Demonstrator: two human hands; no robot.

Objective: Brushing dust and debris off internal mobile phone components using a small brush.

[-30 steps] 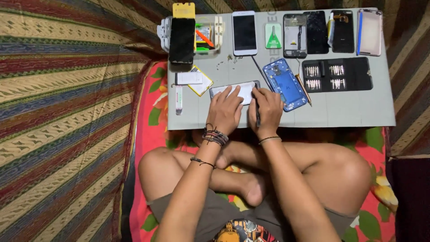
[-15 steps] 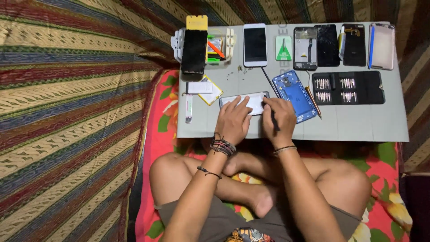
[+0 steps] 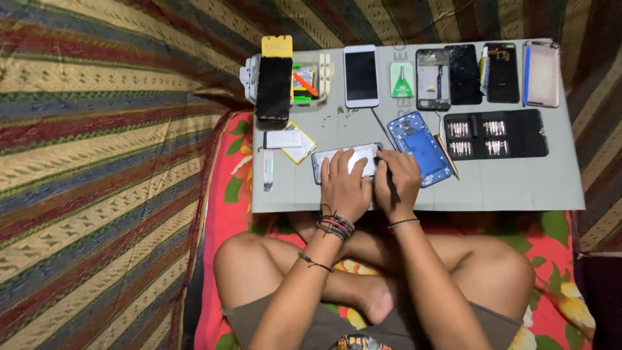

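Two hands are working on a phone lying flat on a grey board (image 3: 518,188) across our lap. Our left hand (image 3: 345,185) is pressing down on the white phone (image 3: 337,159) with its fingers spread flat, holding it in place. Our right hand (image 3: 396,178) is curling its fingers around a thin dark tool (image 3: 391,188) and touching the phone's right end. The phone is sitting near the bottom middle of the board, just at 12 o'clock from our wrists.

At 3 o'clock from the phone, a blue phone frame (image 3: 420,148) is lying tilted, nearly touching our right hand. Farther at 3 o'clock, a black case of screwdriver bits (image 3: 495,134) is lying open. At 9 o'clock, a small yellow-edged part (image 3: 288,141) is resting. At 12 o'clock, a white-framed phone (image 3: 361,76) is lying in a row with other phone pieces.
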